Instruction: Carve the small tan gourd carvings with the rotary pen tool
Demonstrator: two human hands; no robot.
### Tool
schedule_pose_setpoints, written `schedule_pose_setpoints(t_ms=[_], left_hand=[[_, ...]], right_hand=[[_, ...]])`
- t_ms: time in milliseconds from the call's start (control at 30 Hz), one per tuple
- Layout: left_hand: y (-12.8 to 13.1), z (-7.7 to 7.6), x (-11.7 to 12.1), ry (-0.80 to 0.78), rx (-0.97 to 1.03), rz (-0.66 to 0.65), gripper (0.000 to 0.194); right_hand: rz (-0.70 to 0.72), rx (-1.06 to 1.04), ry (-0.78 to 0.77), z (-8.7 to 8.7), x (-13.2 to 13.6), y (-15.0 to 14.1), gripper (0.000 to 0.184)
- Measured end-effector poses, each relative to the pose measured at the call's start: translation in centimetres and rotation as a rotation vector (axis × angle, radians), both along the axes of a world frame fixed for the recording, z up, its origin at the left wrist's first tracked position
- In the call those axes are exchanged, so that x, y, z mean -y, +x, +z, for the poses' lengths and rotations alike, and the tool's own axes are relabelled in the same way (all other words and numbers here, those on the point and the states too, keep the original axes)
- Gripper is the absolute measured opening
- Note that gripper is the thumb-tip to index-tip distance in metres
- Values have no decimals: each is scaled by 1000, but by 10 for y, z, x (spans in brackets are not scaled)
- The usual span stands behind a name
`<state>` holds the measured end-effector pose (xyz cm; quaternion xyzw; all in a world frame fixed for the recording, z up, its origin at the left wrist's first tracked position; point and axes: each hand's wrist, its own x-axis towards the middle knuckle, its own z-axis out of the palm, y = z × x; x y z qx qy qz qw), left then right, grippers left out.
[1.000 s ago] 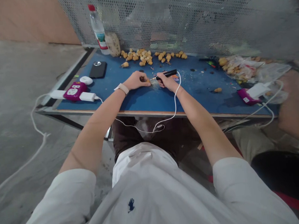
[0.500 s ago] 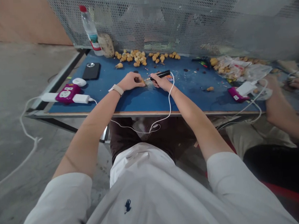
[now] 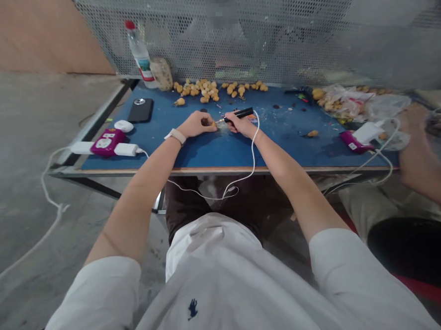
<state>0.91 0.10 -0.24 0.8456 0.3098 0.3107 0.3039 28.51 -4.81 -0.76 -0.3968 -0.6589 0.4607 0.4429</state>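
In my left hand (image 3: pixel 195 124) a small yellow-brown gourd (image 3: pixel 214 125) is pinched between thumb and fingers, mostly hidden by them. My right hand (image 3: pixel 240 125) grips a black pen-shaped electric tool (image 3: pixel 243 113) with a thin metal tip aimed left. That tip meets or nearly meets the gourd; actual contact is too small to tell. From the tool's back end a white cable (image 3: pixel 253 150) loops down past the table edge. Both hands are low over the blue tabletop (image 3: pixel 201 153), with pale dust between them. Beneath my right hand lies a small orange-and-purple item (image 3: pixel 253 118), partly covered.
Several small gourds (image 3: pixel 204 90) lie along the back, by a water bottle (image 3: pixel 141 58) and a cloudy jar (image 3: pixel 161 74). At left are a phone (image 3: pixel 141 110) and purple power adapter (image 3: pixel 107 143). Rightward lie a plastic bag (image 3: pixel 351 102), another adapter (image 3: pixel 354 142) and a co-worker's arm (image 3: pixel 422 157).
The camera view has shifted slightly. My hands keep nearly the same pose, with the tool tip at the gourd. More of the co-worker's arm and hand shows at the right than a second ago.
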Motion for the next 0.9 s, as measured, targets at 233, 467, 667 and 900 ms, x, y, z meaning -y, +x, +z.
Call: schedule_pose_setpoints(t_ms=[233,467,667,900], left_hand=[[-1,3,3,-26,-21,5,40],[-3,3,4,-36,-9,-13,47],[-2,1,4,-21,5,-24,53],[-4,1,3,-20,5,-38,51]], right_hand=[[0,53,-10,7,7,0,77],[16,46,9,7,8,-1,82],[55,69,60,3,4,4,86],[33,73,25,7,8,2,74]])
